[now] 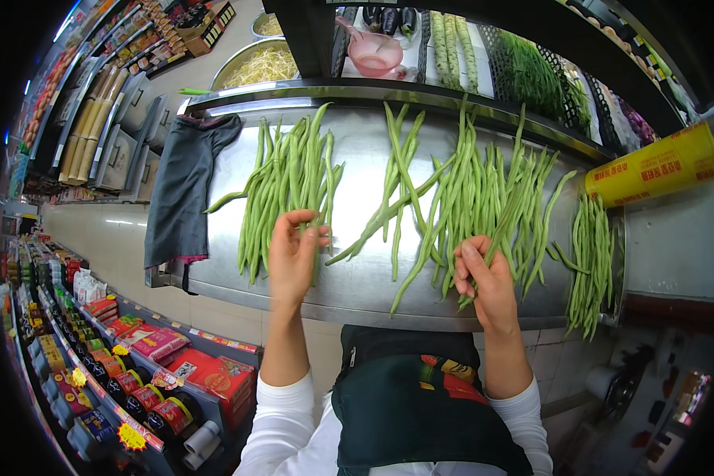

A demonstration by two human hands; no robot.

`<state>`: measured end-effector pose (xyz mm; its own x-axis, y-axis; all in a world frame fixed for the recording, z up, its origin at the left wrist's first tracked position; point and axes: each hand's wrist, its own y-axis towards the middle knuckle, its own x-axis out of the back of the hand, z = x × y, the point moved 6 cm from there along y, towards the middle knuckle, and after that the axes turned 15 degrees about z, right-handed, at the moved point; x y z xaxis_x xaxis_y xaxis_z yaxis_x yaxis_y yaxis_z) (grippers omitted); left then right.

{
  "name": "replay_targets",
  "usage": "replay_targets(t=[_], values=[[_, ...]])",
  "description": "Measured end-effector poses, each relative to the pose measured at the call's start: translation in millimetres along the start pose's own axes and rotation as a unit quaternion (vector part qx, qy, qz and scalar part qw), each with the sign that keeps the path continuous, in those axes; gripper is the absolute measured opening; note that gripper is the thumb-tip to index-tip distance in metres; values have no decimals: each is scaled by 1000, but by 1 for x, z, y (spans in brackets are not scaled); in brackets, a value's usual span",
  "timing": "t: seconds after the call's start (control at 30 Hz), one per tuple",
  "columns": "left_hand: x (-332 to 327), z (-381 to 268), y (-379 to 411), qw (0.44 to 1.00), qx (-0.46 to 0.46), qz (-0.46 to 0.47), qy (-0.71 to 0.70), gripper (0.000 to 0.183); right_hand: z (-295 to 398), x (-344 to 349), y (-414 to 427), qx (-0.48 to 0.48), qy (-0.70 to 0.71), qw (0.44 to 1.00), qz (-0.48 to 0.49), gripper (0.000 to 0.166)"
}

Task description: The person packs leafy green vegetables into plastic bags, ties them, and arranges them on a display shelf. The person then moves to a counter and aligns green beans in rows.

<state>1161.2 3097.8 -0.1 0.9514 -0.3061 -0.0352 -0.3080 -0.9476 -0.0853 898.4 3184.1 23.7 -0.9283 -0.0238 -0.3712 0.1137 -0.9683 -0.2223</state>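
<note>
Long green beans lie in groups on a stainless steel table [357,294]. My left hand [297,253] is at the lower part of the left bunch of beans [273,184], thumb and fingers close together; whether a bean is gripped there cannot be told. In my right hand [485,276], between thumb and fingers, is a green bean [503,223], slanting up over the large right pile of beans [470,190]. Between the hands, several loose beans [392,202] lie crossed. A separate neat bunch [592,262] rests at the table's right end, partly over the front edge.
A dark cloth [184,184] hangs over the table's left end. At the right back lies a yellow roll [654,163] with printing. Behind the raised rear edge are a pink bowl [375,56], eggplants [390,21] and leafy greens [526,74]. Bean sprouts [262,65] fill a metal basin.
</note>
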Motion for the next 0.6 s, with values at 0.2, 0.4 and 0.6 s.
replay_targets(t=[0.2, 0.4, 0.6], values=[[-8, -58, -4, 851, -138, -109, 494, 29, 0, 1, -5, -17, -12, 1000, -6, 17], [-116, -44, 37, 869, -163, -10, 466, 51, -4, -3, -5, -17, -6, 1000, 5, 17], [-115, -6, 82, 862, -64, -6, 502, 50, 0, 1, -14, -16, 6, 1000, -7, 18]])
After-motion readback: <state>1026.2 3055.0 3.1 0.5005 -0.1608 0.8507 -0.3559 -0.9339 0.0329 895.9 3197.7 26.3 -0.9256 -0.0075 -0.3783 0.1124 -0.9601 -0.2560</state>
